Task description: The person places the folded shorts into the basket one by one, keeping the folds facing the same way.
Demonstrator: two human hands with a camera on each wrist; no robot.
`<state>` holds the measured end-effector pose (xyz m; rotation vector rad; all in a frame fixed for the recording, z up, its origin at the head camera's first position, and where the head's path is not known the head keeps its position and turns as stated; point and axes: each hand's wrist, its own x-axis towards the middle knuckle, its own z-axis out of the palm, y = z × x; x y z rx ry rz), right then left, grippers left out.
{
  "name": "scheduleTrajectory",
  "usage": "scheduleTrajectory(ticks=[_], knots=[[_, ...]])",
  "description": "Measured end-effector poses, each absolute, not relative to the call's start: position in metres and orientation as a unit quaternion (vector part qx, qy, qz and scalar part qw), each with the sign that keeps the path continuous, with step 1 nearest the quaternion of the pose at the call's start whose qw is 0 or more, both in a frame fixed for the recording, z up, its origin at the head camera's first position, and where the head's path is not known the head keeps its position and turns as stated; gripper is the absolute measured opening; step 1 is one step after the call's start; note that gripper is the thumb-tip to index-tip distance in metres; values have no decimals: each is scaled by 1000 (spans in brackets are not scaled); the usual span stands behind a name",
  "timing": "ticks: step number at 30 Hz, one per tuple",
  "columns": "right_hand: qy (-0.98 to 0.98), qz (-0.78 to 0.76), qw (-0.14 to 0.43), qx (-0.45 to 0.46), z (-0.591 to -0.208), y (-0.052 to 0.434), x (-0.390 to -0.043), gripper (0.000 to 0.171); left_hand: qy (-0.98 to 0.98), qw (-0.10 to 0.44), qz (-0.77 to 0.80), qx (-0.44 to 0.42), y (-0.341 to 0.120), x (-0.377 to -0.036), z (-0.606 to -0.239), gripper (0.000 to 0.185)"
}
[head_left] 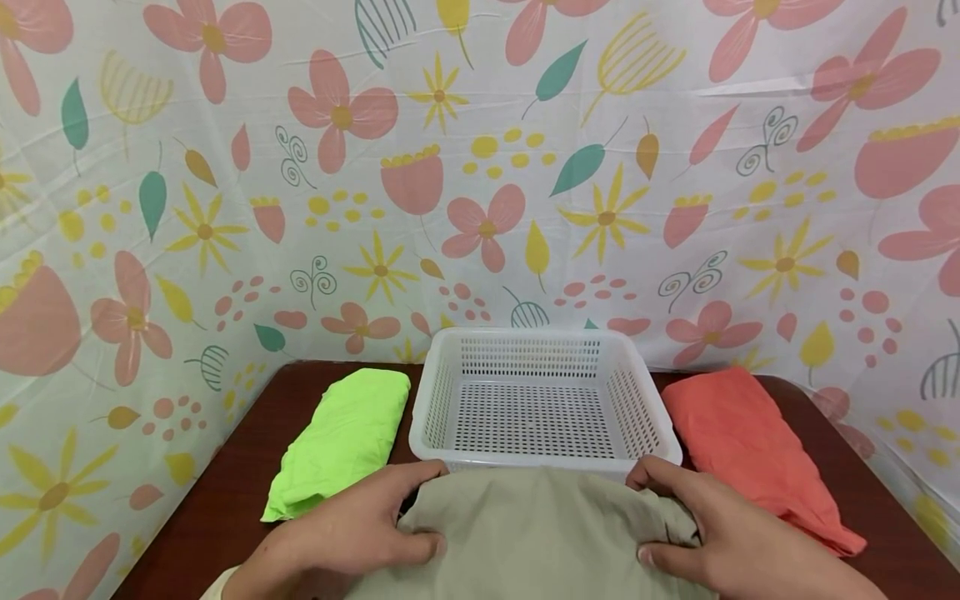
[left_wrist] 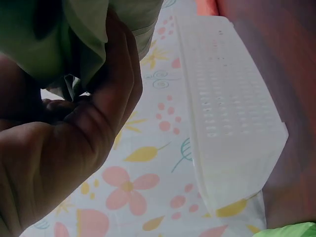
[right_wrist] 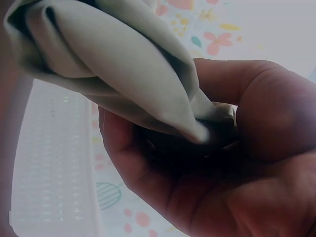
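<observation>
A folded khaki-grey cloth (head_left: 540,533) is held up in front of the basket, near the bottom of the head view. My left hand (head_left: 367,517) grips its left edge between thumb and fingers. At the opposite edge my right hand (head_left: 720,525) grips it the same way. In the right wrist view, layered folds of the cloth (right_wrist: 123,64) pass between thumb and curled fingers. The left wrist view shows my left hand (left_wrist: 98,113) curled round the cloth in shadow. The cloth overlaps the basket's front rim in the head view.
A white perforated plastic basket (head_left: 652,408) stands at the back of the dark brown table (head_left: 217,500). A neon-green folded cloth (head_left: 345,433) lies left of it, an orange-red folded cloth (head_left: 750,442) right of it. A floral-patterned sheet (head_left: 487,167) hangs behind the table.
</observation>
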<state>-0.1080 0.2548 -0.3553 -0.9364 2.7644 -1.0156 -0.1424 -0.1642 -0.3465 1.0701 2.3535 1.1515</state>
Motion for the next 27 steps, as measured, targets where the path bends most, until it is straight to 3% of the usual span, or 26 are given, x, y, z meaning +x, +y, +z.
scheduleTrajectory(ticks=[3, 7, 27], knots=[[899, -333, 41, -281, -351, 255, -108, 42, 826, 144, 400, 370, -164, -145, -344, 49], [904, -316, 15, -287, -345, 254, -110, 41, 835, 143, 399, 352, -163, -148, -340, 41], [891, -383, -1, -243, -326, 252, -127, 45, 845, 98, 408, 330, -158, -164, -327, 30]])
